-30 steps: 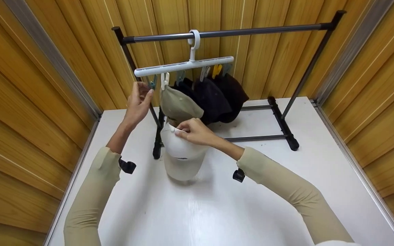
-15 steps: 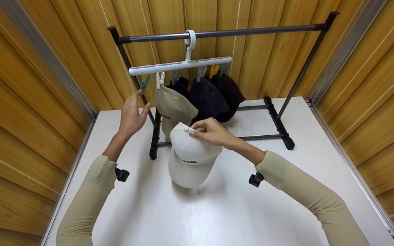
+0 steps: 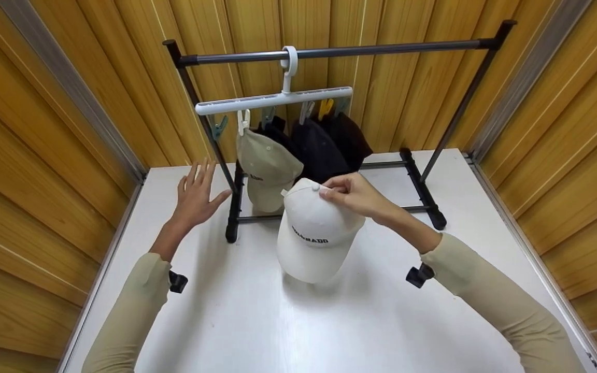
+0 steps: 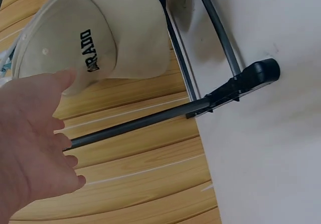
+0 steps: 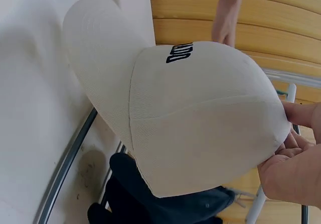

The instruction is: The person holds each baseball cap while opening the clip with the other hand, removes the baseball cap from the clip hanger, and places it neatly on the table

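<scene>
A white baseball cap (image 3: 319, 233) with dark lettering hangs from my right hand (image 3: 355, 194), which pinches its crown near the top button. In the right wrist view the same cap (image 5: 200, 118) fills the middle, brim to the left. My left hand (image 3: 195, 197) has its fingers spread and touches nothing, left of the rack post. Above it a teal clothespin (image 3: 219, 128) hangs bare at the left end of the white hanger (image 3: 272, 100). A beige cap (image 3: 267, 166) hangs from a white clothespin (image 3: 243, 122) beside it.
Dark caps (image 3: 322, 150) hang further right on the hanger, under grey and yellow clothespins (image 3: 325, 109). The hanger hooks over the black rack's bar (image 3: 381, 50). The rack's foot (image 3: 232, 223) stands on the white table (image 3: 257, 331), with wood-patterned walls around it.
My left hand has let go of the teal clothespin and drawn down and back, fingers spreading. My right hand has carried the white cap to the right, away from the hanger.
</scene>
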`<action>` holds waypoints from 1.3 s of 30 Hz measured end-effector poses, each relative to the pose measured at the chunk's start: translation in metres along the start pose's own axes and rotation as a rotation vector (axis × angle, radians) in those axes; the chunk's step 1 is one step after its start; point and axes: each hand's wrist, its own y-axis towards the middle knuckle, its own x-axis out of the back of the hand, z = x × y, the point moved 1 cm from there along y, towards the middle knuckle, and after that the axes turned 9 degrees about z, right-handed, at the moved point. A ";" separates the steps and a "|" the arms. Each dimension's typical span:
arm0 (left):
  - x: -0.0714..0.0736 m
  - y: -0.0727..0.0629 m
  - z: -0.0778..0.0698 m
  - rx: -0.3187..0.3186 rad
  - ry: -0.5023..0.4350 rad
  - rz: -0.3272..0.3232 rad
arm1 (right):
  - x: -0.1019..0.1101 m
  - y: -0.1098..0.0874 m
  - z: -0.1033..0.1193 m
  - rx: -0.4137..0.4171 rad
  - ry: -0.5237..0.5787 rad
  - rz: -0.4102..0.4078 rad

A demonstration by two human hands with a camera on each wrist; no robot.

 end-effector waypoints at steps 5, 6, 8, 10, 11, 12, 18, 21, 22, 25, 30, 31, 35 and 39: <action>-0.010 -0.008 0.013 0.021 -0.036 0.032 | 0.015 -0.013 -0.010 -0.040 0.022 -0.025; -0.012 -0.009 0.016 0.025 -0.042 0.033 | 0.018 -0.016 -0.012 -0.044 0.029 -0.032; -0.015 -0.013 0.021 0.037 -0.054 0.039 | 0.026 -0.021 -0.016 -0.056 0.037 -0.046; -0.019 -0.016 0.025 0.047 -0.068 0.041 | 0.034 -0.027 -0.020 -0.074 0.042 -0.059; -0.020 -0.018 0.027 0.051 -0.073 0.041 | 0.039 -0.029 -0.023 -0.085 0.045 -0.068; -0.022 -0.020 0.029 0.054 -0.077 0.041 | 0.043 -0.032 -0.026 -0.094 0.049 -0.080; -0.028 -0.027 0.038 0.051 -0.087 0.027 | 0.066 -0.042 -0.050 -0.116 0.055 -0.154; -0.028 -0.028 0.040 0.037 -0.081 -0.002 | 0.076 -0.047 -0.067 -0.134 0.043 -0.179; -0.028 -0.029 0.041 0.033 -0.080 -0.011 | 0.079 -0.048 -0.072 -0.143 0.036 -0.186; -0.028 -0.029 0.043 0.027 -0.071 -0.040 | 0.086 -0.053 -0.090 -0.175 0.033 -0.189; -0.029 -0.030 0.046 0.026 -0.065 -0.066 | 0.096 -0.065 -0.117 -0.241 0.032 -0.150; -0.030 -0.030 0.046 0.025 -0.065 -0.065 | 0.098 -0.069 -0.123 -0.255 0.028 -0.143; -0.031 -0.030 0.050 0.027 -0.060 -0.058 | 0.107 -0.082 -0.142 -0.314 0.015 -0.116; -0.031 -0.031 0.053 0.036 -0.051 -0.057 | 0.114 -0.091 -0.157 -0.348 0.010 -0.081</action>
